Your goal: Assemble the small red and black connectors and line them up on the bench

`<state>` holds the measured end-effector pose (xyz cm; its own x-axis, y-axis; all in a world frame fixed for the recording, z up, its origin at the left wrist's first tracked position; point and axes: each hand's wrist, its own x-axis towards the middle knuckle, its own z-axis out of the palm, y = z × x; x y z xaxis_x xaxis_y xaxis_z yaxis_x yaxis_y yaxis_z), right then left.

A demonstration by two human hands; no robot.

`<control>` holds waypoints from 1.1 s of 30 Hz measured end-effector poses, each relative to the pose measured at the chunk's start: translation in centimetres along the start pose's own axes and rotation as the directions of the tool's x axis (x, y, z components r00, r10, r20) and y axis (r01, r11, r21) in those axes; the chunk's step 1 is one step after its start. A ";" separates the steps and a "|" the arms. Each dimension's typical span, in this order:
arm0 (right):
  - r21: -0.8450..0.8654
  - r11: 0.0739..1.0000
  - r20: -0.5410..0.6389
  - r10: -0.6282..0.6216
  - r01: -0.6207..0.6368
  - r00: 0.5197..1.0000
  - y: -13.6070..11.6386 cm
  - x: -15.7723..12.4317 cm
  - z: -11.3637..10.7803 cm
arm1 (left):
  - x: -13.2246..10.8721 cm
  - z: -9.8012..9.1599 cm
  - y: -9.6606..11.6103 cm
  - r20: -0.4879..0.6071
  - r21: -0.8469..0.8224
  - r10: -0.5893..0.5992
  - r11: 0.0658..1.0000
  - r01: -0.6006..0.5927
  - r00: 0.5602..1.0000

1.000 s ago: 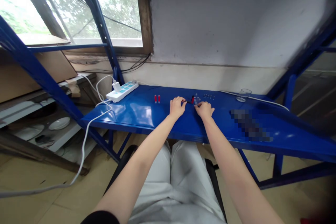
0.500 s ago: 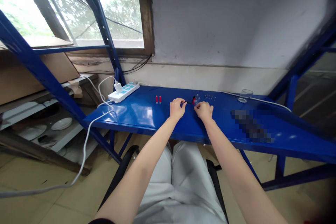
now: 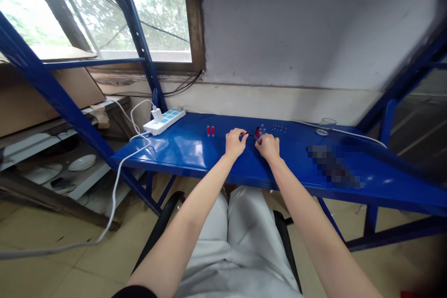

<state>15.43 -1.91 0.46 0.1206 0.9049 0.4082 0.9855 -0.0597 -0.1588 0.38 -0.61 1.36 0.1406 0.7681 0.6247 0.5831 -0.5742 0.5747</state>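
My left hand [image 3: 236,143] is closed in a pinch on the end of a thin dark rod-like piece [image 3: 250,134], which points right. Close by on the right, my right hand [image 3: 268,146] has its fingers pinched together at the rod's far end; what they hold is too small to make out. Just beyond the fingertips are small red and black parts [image 3: 257,131] and a few small clear pieces [image 3: 263,127]. Several tiny metallic bits [image 3: 279,128] lie in rows to the right. Two short red tubes [image 3: 210,131] stand side by side left of my hands.
The blue table [image 3: 181,149] runs along the wall. A white power strip [image 3: 165,121] with a plugged-in cable lies at its left end. A clear glass [image 3: 325,126] lies at the back right, near a white cable. A blurred-out dark object [image 3: 333,166] is at the right.
My right hand has moved slightly left, closer to my left hand and the dark rod. The left hand keeps its pinch in nearly the same place.
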 end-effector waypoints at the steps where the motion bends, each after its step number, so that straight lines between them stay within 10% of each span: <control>1: -0.002 1.000 -0.003 -0.008 0.008 1.000 0.0 0.0 0.0 | 0.0 0.0 0.0 0.002 0.005 0.005 1.000 -0.005 1.000; 18: 0.080 0.997 -0.082 0.013 -0.006 0.997 0.1 -0.3 -0.1 | -0.8 0.1 0.7 0.268 0.187 0.214 0.945 -0.269 0.939; 33: 0.073 0.981 -0.121 -0.170 0.179 0.978 0.2 -0.6 -0.5 | -0.4 0.1 0.5 0.193 0.121 0.225 0.961 -0.250 0.955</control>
<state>15.61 -2.69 0.60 -0.0350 0.8441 0.5351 0.9798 0.1345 -0.1481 0.73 -1.18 1.38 0.4197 0.6593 0.6238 0.6217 -0.7095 0.3317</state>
